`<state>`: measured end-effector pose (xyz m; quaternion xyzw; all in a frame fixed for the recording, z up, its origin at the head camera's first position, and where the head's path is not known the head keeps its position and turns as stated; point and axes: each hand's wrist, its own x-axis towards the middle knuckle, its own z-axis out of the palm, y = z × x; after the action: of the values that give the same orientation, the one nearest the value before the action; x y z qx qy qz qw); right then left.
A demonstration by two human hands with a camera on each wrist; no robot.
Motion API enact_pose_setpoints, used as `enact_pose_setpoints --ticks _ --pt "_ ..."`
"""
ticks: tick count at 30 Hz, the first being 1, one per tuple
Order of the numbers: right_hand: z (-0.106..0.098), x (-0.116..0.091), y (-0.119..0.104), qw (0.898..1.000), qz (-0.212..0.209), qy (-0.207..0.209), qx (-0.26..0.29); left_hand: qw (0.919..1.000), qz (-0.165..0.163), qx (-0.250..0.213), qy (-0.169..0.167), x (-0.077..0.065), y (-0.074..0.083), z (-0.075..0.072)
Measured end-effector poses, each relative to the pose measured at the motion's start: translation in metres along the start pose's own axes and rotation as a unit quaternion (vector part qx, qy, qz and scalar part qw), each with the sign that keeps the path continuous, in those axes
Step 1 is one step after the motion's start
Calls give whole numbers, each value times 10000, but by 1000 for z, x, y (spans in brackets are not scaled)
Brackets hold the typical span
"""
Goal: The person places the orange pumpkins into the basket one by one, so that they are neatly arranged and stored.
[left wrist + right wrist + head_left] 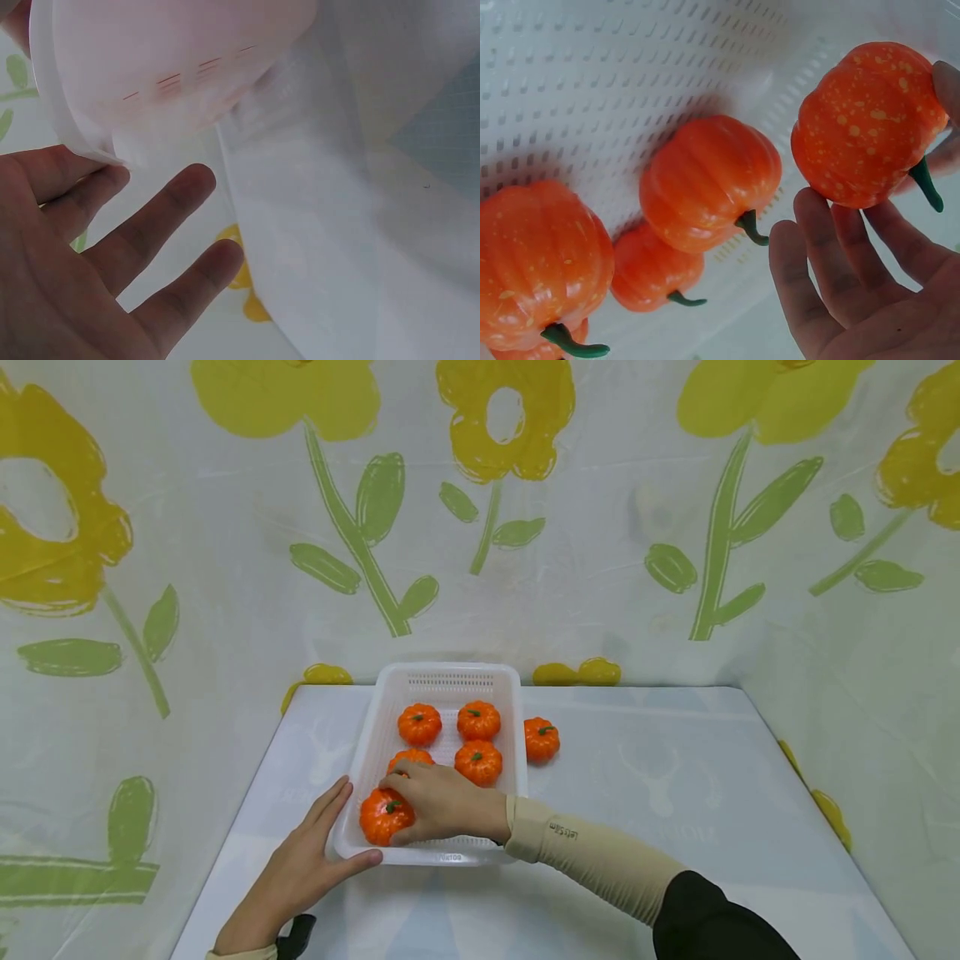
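My right hand [450, 802] reaches into a white plastic basket [522, 768] and grips a toy pumpkin [384, 821] at its near left corner. In the right wrist view that pumpkin [870, 124] has yellow speckles and a green stem, with my thumb on one side and fingers on the other. My left hand [307, 856] lies at the basket's near left corner, fingers along the left side and thumb near the front rim. Its fingers look fairly straight in the left wrist view, some touching the rim [56, 112].
Several more orange pumpkins, such as one at the back left [419, 725] and one at the right [478, 763], sit in the basket. Another pumpkin [541, 740] rests on the pale table [660, 827] right of it. Flower-patterned cloth [585, 552] surrounds the table.
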<state>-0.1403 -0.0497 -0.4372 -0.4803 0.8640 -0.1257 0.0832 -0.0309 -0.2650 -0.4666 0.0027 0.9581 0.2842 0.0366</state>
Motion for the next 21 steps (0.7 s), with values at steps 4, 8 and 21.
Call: enact_pose_setpoints --ticks 4,8,21 --pt "3 0 0 9998 -61 29 -189 10000 10 2 -8 0 0 -1" --pt "6 1 2 9992 -75 -47 -396 10000 28 12 -6 0 1 -1" --pt "23 2 8 9958 -175 -220 -871 10000 49 1 -26 1 0 -1"
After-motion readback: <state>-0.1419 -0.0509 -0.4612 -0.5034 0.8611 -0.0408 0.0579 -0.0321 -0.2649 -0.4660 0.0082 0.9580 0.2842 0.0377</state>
